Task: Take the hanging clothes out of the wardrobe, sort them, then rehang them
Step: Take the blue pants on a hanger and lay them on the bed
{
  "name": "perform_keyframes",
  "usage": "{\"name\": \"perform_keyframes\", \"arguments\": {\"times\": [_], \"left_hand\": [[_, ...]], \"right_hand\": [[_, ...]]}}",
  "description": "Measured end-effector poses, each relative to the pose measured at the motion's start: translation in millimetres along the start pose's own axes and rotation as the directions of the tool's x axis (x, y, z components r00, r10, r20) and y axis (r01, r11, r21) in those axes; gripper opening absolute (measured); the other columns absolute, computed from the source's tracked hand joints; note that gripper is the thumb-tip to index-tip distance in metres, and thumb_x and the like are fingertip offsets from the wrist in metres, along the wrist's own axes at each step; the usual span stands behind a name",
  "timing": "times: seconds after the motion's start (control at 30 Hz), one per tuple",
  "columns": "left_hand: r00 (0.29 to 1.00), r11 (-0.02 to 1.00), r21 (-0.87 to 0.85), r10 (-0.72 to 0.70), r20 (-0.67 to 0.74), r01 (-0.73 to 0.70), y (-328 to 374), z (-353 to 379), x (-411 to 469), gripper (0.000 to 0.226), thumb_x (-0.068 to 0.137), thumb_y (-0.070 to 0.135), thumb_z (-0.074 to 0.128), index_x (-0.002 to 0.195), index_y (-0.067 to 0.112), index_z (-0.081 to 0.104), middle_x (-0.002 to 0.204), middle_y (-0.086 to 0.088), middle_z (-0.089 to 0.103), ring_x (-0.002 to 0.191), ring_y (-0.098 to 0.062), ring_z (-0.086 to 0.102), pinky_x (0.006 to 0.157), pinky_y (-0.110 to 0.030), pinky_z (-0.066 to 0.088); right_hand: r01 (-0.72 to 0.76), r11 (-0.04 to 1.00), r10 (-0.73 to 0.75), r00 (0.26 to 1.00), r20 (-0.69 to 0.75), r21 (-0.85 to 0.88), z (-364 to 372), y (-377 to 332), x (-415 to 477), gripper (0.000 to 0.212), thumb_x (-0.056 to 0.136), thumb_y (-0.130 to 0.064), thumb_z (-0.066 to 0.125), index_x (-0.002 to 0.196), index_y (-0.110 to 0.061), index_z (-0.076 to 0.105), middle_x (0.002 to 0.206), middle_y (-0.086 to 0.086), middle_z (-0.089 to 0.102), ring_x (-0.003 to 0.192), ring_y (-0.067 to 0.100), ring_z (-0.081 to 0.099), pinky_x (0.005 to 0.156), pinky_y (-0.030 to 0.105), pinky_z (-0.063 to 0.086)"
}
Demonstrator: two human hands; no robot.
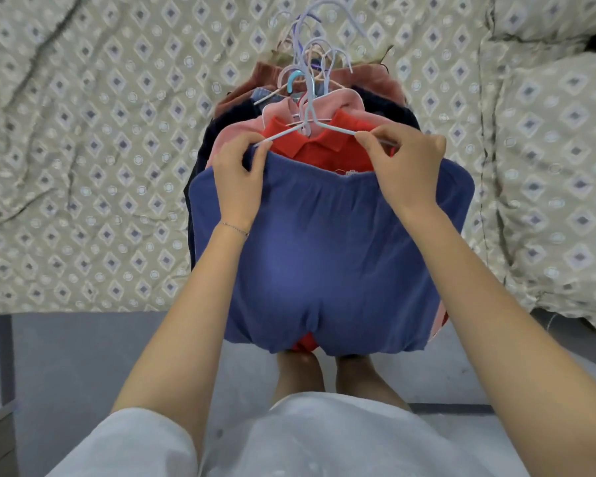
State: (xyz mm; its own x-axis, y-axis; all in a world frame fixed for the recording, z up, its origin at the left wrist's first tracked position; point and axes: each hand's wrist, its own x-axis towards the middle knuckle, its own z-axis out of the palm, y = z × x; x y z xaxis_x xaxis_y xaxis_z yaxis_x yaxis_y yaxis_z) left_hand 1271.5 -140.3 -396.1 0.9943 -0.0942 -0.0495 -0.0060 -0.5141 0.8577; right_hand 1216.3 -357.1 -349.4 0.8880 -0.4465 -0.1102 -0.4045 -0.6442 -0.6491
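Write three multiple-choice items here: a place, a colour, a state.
1. The red polo shirt lies: A under the blue garment; B on the floor; C on a pillow.
2. The garment just beneath the polo is: A green; B pink; C yellow.
3. The right hand: A hangs idle; B lies flat on the bed; C pinches the pale hanger.
Answers: A, blue fabric overlaps the polo's body; B, pink shoulders show around its collar; C, finger and thumb close on the hanger's arm.

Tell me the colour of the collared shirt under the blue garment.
Red. The collared shirt shows best in the head view.
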Motion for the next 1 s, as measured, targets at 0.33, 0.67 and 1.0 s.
{"name": "perform_keyframes", "arguments": {"times": [0.33, 0.67, 1.0], "left_hand": [[0.996, 0.996, 0.087, -0.022, -0.090, 0.030, -35, 32, 41, 0.022, 0.097, 0.026, 0.053, 0.097, 0.013, 0.070, 0.096, 0.008, 0.069, 0.091, -0.014, 0.059, 0.091, -0.038, 0.045], [0.993, 0.984, 0.180, 0.013, -0.119, 0.009, -60, 62, 70, 0.018, 0.097, 0.022, 0.053, 0.100, 0.016, 0.070, 0.102, 0.007, 0.069, 0.098, -0.016, 0.060, 0.101, -0.053, 0.040], [0.999, 0.887, 0.460, -0.043, -0.015, 0.045, -58, 50, 6, 0.056, 0.100, 0.025, 0.050, 0.153, 0.022, 0.034, 0.163, -0.012, 0.020, 0.151, -0.028, 0.014, 0.119, -0.054, 0.003]], "right_hand": [[0.029, 1.000, -0.029, 1.000, -0.004, -0.004, 43, 22, 52, 0.028, 0.094, -0.048, 0.055, 0.084, -0.028, 0.071, 0.082, -0.011, 0.069, 0.081, 0.007, 0.053, 0.082, 0.027, 0.022], [0.045, 0.997, -0.044, 0.999, 0.024, -0.069, 76, 48, 89, 0.030, 0.095, -0.045, 0.054, 0.084, -0.022, 0.070, 0.083, -0.007, 0.065, 0.088, 0.016, 0.051, 0.082, 0.024, 0.018], [0.067, 0.963, -0.022, 0.985, 0.170, -0.262, 76, 60, 53, 0.056, 0.100, -0.039, 0.048, 0.152, -0.023, 0.033, 0.155, 0.012, 0.027, 0.146, 0.031, 0.018, 0.120, 0.050, 0.011]]}}
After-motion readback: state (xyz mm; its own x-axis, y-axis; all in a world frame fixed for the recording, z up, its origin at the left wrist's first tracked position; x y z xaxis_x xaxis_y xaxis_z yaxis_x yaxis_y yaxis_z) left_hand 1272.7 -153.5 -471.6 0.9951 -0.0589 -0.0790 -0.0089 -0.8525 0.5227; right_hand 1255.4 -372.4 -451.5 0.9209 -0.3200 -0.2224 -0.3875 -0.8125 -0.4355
